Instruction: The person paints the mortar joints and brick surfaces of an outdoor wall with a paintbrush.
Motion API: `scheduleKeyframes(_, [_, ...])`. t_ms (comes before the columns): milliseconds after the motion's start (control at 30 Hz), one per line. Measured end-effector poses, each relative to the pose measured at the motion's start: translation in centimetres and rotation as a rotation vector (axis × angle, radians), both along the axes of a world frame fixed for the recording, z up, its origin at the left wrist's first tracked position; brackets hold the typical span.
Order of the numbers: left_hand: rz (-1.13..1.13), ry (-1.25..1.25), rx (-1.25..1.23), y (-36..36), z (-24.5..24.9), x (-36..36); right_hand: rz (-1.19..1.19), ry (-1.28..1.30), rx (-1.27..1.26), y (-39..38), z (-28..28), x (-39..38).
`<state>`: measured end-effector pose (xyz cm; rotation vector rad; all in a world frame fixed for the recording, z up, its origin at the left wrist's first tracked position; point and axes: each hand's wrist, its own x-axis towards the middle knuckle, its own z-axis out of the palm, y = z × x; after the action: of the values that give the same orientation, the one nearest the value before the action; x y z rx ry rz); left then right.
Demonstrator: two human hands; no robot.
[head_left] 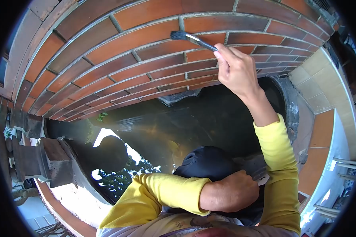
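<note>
The right hand [238, 66] pinches one brush [193, 38], bristles pointing left, handle slanting down to the right. The left hand [230, 192] seems fisted.

A brick wall [138, 35] in orange, red and brown, with grey mortar lines, stretches above a pond [209, 114] of dark, murky water. Bright sky and leafy branches are mirrored near the pond's left edge, beside a weathered, blocky pillar [56, 162]. At its right edge, a rough grey rim [292, 108] adjoins a concrete strip — then beige wall tiles [316, 85] and orange tiles [321, 130]. Strong daylight whitens the lower left.
</note>
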<state>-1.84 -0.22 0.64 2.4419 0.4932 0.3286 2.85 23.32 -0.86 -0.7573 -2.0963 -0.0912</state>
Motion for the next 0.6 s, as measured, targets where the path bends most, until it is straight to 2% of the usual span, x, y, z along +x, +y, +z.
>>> scheduleKeyframes(67, [0.004, 0.004, -0.017, 0.2, 0.0, -0.1, 0.064, 0.068, 0.016, -1.7, -0.1, -0.4])
scheduleKeyframes(200, [0.012, 0.009, -0.018, 0.1, -0.6, 0.4, 0.223, -0.064, 0.049, -3.3, -0.7, -7.1])
scheduleKeyframes(267, [0.024, 0.011, 0.001, 0.4, -0.6, 0.4, 0.114, -0.155, -0.004, -1.4, 0.3, -8.5])
scheduleKeyframes(333, [0.024, 0.011, 0.014, 0.5, -0.3, 0.1, 0.142, 0.012, 0.019, 1.6, 0.4, -6.2])
scheduleKeyframes(400, [-0.01, 0.029, -0.007, 0.9, 0.0, -0.5, 0.066, 0.032, -0.001, 1.8, 0.8, -2.3])
scheduleKeyframes(467, [-0.044, 0.031, -0.05, 0.8, 0.1, -0.5, -0.044, 0.053, -0.08, 0.8, 0.5, 1.5])
scheduleKeyframes(600, [-0.022, 0.003, -0.099, 1.0, 0.4, -0.7, -0.055, 0.145, -0.112, -2.5, -1.3, 4.0])
